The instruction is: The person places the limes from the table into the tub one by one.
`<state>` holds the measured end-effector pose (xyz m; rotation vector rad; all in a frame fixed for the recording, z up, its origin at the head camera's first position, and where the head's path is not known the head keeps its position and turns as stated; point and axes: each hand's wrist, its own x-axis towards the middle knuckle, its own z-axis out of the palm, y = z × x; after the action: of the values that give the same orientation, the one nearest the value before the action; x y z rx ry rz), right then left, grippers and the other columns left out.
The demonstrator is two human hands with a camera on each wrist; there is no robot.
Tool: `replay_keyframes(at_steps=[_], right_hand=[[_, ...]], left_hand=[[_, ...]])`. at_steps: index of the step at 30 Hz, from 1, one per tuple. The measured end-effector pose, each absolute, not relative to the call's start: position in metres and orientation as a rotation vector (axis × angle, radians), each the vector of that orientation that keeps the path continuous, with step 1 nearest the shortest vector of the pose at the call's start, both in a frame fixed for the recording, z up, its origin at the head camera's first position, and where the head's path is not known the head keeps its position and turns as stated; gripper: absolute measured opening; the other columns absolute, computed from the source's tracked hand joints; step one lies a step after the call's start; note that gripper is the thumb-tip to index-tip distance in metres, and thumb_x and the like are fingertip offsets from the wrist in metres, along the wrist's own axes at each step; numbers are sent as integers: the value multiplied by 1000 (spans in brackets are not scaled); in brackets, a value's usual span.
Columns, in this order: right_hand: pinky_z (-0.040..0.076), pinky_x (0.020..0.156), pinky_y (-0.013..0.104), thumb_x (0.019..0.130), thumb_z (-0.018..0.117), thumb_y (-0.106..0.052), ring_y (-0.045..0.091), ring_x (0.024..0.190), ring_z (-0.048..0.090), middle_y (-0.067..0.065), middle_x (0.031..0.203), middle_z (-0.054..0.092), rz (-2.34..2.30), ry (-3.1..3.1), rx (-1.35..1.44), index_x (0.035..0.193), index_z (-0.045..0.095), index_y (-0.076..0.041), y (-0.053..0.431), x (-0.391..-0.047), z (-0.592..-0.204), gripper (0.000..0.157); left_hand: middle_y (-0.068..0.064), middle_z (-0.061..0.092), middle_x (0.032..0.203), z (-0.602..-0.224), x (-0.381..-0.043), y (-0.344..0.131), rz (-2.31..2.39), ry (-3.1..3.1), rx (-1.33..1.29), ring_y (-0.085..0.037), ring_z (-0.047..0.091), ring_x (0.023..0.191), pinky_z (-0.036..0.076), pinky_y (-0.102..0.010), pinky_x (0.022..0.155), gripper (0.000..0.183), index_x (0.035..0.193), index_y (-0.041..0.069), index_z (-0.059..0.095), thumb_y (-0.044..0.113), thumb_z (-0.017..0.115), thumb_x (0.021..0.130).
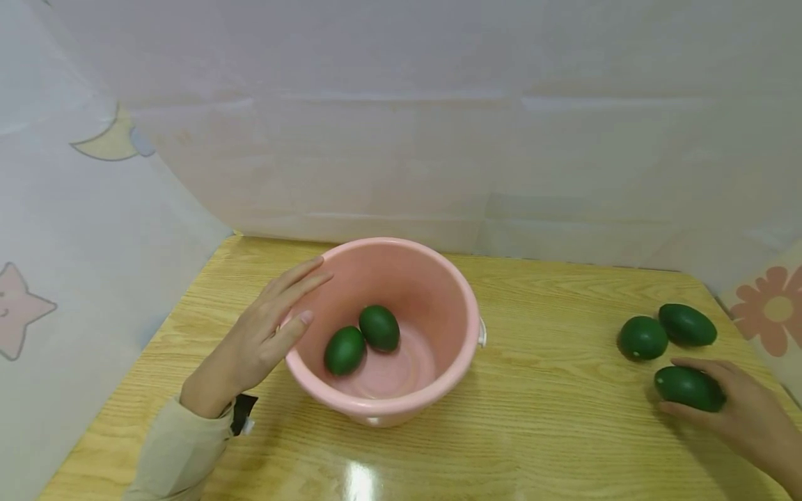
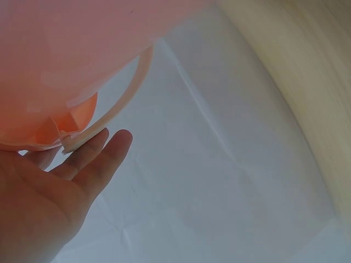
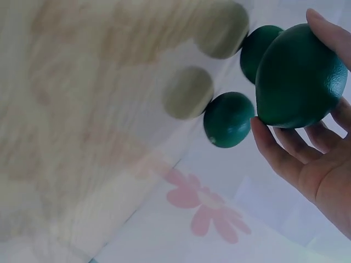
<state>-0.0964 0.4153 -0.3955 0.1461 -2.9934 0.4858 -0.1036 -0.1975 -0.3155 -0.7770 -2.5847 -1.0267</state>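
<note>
A pink bucket (image 1: 464,362) stands on the wooden table with two dark green oval fruits inside, one (image 1: 344,351) beside the other (image 1: 379,328). At its left rim rests my left hand (image 1: 260,334), fingers fairly straight. The left wrist view has two fingers of that hand near the bucket's pale handle (image 2: 123,104). My right hand (image 1: 742,403) holds another dark green oval fruit (image 3: 299,76) between thumb and fingers at the table's right side. Just beyond it lie two more fruits, a rounder-looking one (image 1: 642,338) and a longer-looking one (image 1: 687,325).
The wood-grain table (image 1: 551,417) stretches between the bucket and the fruits on the right. A pale hanging sheet (image 1: 388,139) closes off the back and sides. A flower print (image 1: 777,307) is on its right part.
</note>
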Motion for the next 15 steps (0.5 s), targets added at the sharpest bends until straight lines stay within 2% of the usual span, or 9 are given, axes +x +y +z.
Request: replay_keyframes(at_steps=[4, 6, 9, 12, 13, 15], right_hand=[[44, 72, 66, 68, 91, -30, 58, 99, 49, 45, 119, 50, 498, -3006, 147, 125, 57, 7, 405, -95, -390, 76], [47, 69, 61, 68, 90, -30, 57, 98, 51, 44, 120, 51, 526, -3008, 155, 125, 57, 7, 400, -94, -387, 76], [51, 61, 39, 68, 91, -28, 55, 93, 56, 42, 117, 53, 565, -2991, 177, 125, 57, 7, 394, -92, -385, 75], [44, 56, 22, 66, 92, -26, 54, 90, 59, 40, 115, 55, 584, -2961, 207, 124, 59, 6, 387, -89, -383, 74], [45, 55, 22, 65, 92, -25, 53, 89, 59, 40, 115, 56, 587, -2954, 214, 123, 59, 5, 384, -89, -383, 73], [51, 54, 31, 65, 93, -24, 53, 89, 60, 40, 115, 56, 596, -2944, 221, 124, 59, 5, 379, -87, -381, 74]], left_hand=[[-4, 33, 160, -315, -103, -197, -1031, -2580, -779, -30, 31, 147, 28, -64, 112, 49, 149, 19, 47, 14, 48, 100], [-4, 34, 160, -315, -103, -197, -1033, -2580, -780, -30, 31, 148, 28, -63, 112, 49, 149, 19, 47, 14, 48, 100], [-4, 34, 160, -315, -103, -197, -1033, -2578, -782, -29, 31, 147, 28, -63, 112, 49, 149, 19, 47, 14, 48, 100], [-4, 34, 160, -315, -104, -197, -1034, -2574, -786, -29, 31, 147, 28, -63, 112, 49, 149, 19, 47, 14, 48, 100], [-4, 34, 160, -315, -104, -197, -1033, -2571, -788, -29, 31, 147, 28, -63, 112, 49, 149, 19, 47, 13, 49, 100], [-4, 34, 160, -315, -104, -197, -1032, -2572, -789, -29, 32, 147, 28, -62, 112, 49, 149, 19, 47, 13, 49, 100]])
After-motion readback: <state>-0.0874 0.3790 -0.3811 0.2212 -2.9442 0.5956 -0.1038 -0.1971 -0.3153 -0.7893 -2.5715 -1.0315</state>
